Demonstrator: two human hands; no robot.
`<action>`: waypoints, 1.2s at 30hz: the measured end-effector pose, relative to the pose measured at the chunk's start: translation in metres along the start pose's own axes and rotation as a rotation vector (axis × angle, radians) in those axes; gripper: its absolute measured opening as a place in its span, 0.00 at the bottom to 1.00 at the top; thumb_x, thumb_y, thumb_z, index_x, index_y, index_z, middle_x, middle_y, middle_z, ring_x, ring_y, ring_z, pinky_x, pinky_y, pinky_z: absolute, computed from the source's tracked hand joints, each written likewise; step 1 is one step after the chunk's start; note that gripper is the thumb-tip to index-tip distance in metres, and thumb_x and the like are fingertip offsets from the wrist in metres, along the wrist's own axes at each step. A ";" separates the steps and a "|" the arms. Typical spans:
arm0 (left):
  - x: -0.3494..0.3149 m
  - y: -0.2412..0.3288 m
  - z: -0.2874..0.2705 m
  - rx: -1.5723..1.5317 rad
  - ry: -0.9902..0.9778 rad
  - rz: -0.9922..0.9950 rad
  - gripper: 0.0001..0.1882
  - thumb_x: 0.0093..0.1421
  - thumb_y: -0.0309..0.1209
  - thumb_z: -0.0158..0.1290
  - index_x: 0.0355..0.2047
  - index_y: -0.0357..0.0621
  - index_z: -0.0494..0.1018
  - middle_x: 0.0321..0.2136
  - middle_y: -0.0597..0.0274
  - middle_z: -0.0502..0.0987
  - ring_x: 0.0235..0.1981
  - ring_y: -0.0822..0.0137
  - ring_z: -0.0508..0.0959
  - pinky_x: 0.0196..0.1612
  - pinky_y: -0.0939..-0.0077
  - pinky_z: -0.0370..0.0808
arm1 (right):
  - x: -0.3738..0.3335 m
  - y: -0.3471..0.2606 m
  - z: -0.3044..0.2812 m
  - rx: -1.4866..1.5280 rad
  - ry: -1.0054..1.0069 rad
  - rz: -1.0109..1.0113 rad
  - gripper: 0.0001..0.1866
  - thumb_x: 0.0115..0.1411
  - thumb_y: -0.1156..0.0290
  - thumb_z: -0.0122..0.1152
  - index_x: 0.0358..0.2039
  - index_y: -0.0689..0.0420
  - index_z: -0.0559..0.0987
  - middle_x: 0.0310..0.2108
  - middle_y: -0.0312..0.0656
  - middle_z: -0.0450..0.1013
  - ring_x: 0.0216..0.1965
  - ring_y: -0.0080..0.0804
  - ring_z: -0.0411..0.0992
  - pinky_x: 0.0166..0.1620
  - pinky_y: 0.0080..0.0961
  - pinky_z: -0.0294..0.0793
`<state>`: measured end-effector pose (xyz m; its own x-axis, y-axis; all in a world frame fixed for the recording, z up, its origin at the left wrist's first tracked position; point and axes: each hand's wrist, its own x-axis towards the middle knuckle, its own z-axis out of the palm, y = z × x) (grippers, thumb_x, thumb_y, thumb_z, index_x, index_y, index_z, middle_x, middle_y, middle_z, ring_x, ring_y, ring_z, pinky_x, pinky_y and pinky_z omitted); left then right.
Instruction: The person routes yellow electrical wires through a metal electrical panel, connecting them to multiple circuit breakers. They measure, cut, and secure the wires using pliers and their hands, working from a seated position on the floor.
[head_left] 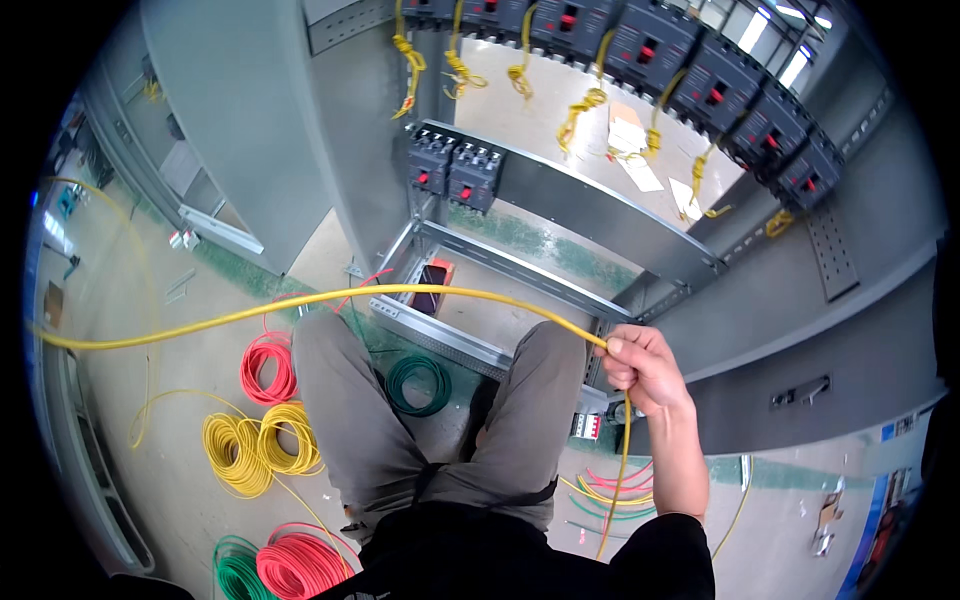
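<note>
My right hand (645, 368) is closed round a yellow cable (430, 289), thumb pressed against the fingers, just right of my knees. From this grip the cable arcs leftward over my lap to the far left side, where it bends back. Its other part hangs below the fist toward the floor. My left hand does not show. In front of me stands a grey metal cabinet frame (600, 195) with a row of dark breakers (648, 48) with red levers along its top. Knotted yellow wires (585, 108) dangle from them. Two more breakers (452, 175) sit lower on a crossbar.
Yellow coils (232, 455), red coils (268, 368) and a dark green coil (420, 386) lie on the floor around my legs. A phone (430, 290) rests inside the cabinet base. Cut wire pieces (615, 492) lie at my right, near a small white breaker (586, 427).
</note>
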<state>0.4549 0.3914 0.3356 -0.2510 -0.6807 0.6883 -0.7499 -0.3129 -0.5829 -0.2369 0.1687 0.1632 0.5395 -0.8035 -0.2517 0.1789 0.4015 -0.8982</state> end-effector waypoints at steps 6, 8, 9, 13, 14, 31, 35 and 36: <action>-0.158 0.127 0.121 -0.114 -0.910 0.004 0.07 0.52 0.27 0.53 0.25 0.51 0.81 0.21 0.58 0.77 0.33 0.60 0.78 0.62 0.37 0.54 | -0.050 0.014 -0.022 -0.442 0.444 -0.201 0.08 0.59 0.73 0.60 0.26 0.63 0.78 0.18 0.28 0.67 0.18 0.12 0.57 0.21 0.16 0.54; -0.204 0.219 0.131 -0.194 -1.438 0.060 0.10 0.51 0.34 0.56 0.35 0.60 0.81 0.40 0.63 0.78 0.53 0.63 0.71 0.59 0.28 0.51 | -0.063 0.010 -0.016 -0.511 0.461 -0.256 0.07 0.59 0.74 0.60 0.26 0.63 0.78 0.18 0.28 0.67 0.18 0.12 0.57 0.22 0.15 0.55; -0.179 0.269 0.113 -0.374 -1.419 -0.066 0.17 0.51 0.37 0.57 0.43 0.60 0.78 0.49 0.61 0.73 0.58 0.60 0.65 0.59 0.33 0.53 | -0.070 0.006 -0.013 -0.556 0.487 -0.293 0.06 0.59 0.74 0.60 0.26 0.63 0.78 0.18 0.27 0.67 0.19 0.11 0.57 0.22 0.15 0.55; -0.095 0.383 0.069 -1.079 -0.584 -0.394 0.24 0.50 0.21 0.51 0.50 0.31 0.67 0.52 0.36 0.66 0.54 0.41 0.68 0.58 0.53 0.65 | -0.080 -0.001 0.032 -0.838 0.306 -0.432 0.04 0.58 0.76 0.60 0.28 0.63 0.78 0.15 0.28 0.67 0.16 0.10 0.58 0.19 0.15 0.55; -0.059 0.408 0.040 -1.130 -0.459 -0.414 0.25 0.51 0.21 0.50 0.51 0.30 0.65 0.51 0.36 0.66 0.53 0.40 0.67 0.58 0.55 0.65 | -0.075 -0.002 0.041 -0.907 0.305 -0.491 0.04 0.58 0.76 0.60 0.28 0.63 0.78 0.13 0.29 0.66 0.14 0.11 0.58 0.18 0.15 0.55; 0.036 0.475 -0.014 -1.564 -0.124 0.294 0.08 0.56 0.36 0.58 0.32 0.47 0.74 0.19 0.65 0.69 0.19 0.63 0.74 0.20 0.70 0.67 | 0.014 0.065 0.096 -1.060 0.149 -0.296 0.07 0.57 0.71 0.61 0.34 0.61 0.79 0.18 0.43 0.73 0.18 0.27 0.71 0.24 0.26 0.69; 0.040 0.477 -0.003 -1.554 -0.095 0.156 0.08 0.59 0.39 0.55 0.30 0.50 0.73 0.18 0.67 0.69 0.18 0.63 0.75 0.18 0.68 0.68 | 0.031 0.076 0.101 -0.938 0.253 -0.349 0.07 0.58 0.71 0.60 0.33 0.62 0.79 0.21 0.44 0.75 0.19 0.26 0.72 0.25 0.25 0.69; 0.041 0.479 -0.001 -1.586 -0.129 0.112 0.08 0.58 0.38 0.55 0.30 0.50 0.73 0.19 0.66 0.70 0.18 0.60 0.75 0.19 0.65 0.70 | 0.034 0.080 0.101 -0.933 0.280 -0.343 0.08 0.58 0.70 0.60 0.33 0.62 0.79 0.21 0.44 0.75 0.20 0.26 0.72 0.25 0.25 0.70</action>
<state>0.0851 0.2141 0.0852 -0.3570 -0.7262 0.5875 -0.6016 0.6599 0.4502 -0.1210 0.2177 0.1195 0.3473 -0.9320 0.1036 -0.4869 -0.2736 -0.8295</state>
